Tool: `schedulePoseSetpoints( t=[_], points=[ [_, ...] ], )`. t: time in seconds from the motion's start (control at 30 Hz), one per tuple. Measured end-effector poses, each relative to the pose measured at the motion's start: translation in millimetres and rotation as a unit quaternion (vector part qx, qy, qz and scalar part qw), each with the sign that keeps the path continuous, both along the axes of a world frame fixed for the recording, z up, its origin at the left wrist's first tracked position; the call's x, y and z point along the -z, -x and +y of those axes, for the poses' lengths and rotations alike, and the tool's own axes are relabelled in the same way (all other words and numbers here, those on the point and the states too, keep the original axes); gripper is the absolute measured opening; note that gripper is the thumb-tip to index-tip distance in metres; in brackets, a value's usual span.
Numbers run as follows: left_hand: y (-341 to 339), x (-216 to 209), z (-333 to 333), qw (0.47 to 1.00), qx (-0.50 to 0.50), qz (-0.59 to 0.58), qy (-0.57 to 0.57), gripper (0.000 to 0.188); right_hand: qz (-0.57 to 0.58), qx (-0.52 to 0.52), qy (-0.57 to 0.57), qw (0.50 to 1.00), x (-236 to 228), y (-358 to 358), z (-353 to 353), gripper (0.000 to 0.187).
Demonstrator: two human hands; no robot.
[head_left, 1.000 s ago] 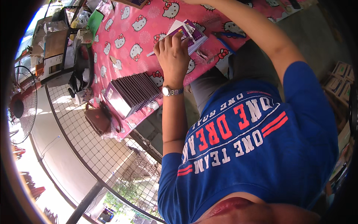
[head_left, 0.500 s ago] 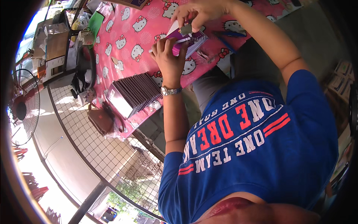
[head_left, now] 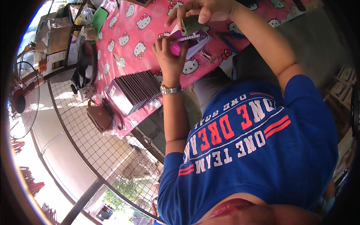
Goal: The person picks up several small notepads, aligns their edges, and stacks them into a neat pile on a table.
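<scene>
Person: one, in a blue shirt [head_left: 255,150] with red and white lettering, both forearms reaching up to the bench [head_left: 127,41].
Wristwatch: one, silver [head_left: 169,89], on the left wrist.
Left hand: [head_left: 170,56] fingers [head_left: 162,41] curled round the near edge of a small purple and white packet [head_left: 189,40], thumb up against its side; it has a firm hold.
Packet: one, held just above the pink cartoon-cat cloth at the bench's near edge, between the two hands.
Right hand: [head_left: 204,9] fingers bent down, thumb and forefinger pinching one small grey-green block [head_left: 192,24], which touches the packet's top.
Dark stack: one row of flat dark cases [head_left: 137,90], too tightly packed to count, lying on the bench to the left of the left wrist.
Brown bag: one [head_left: 99,116], at the bench's left edge just beside the stack.
Fan: one [head_left: 20,99], well apart on the far left.
</scene>
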State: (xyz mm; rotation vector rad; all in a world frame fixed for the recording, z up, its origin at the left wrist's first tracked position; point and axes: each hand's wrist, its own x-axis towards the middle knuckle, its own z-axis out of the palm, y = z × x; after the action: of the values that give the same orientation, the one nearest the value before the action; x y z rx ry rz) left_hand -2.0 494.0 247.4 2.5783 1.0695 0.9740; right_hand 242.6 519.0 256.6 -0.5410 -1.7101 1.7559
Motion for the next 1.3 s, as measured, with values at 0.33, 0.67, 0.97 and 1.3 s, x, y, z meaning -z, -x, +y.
schedulePoseSetpoints(
  t=[0.33, 0.67, 0.97, 1.3],
  points=[
    [19.9, 6.3, 14.0, 0.995, -0.02, -0.041, 0.085, 0.032, -0.275, 0.04, -0.093, 0.956, -7.7, 10.1, 18.0, 0.045],
    [28.9, 21.2, 26.0, 0.973, 0.025, -0.113, 0.202, 0.028, -0.028, -0.034, 0.037, 0.998, -7.5, 22.5, 31.2, 0.04],
    [27.7, 20.3, 33.0, 0.944, 0.059, -0.168, 0.277, 0.033, -0.178, 0.004, -0.076, 0.981, -6.8, 26.8, 45.1, 0.044],
    [19.0, 12.9, 26.3, 0.885, 0.052, -0.299, 0.354, 0.022, -0.427, 0.287, -0.294, 0.805, 56.5, -6.5, 67.0, 0.039]
  ],
)
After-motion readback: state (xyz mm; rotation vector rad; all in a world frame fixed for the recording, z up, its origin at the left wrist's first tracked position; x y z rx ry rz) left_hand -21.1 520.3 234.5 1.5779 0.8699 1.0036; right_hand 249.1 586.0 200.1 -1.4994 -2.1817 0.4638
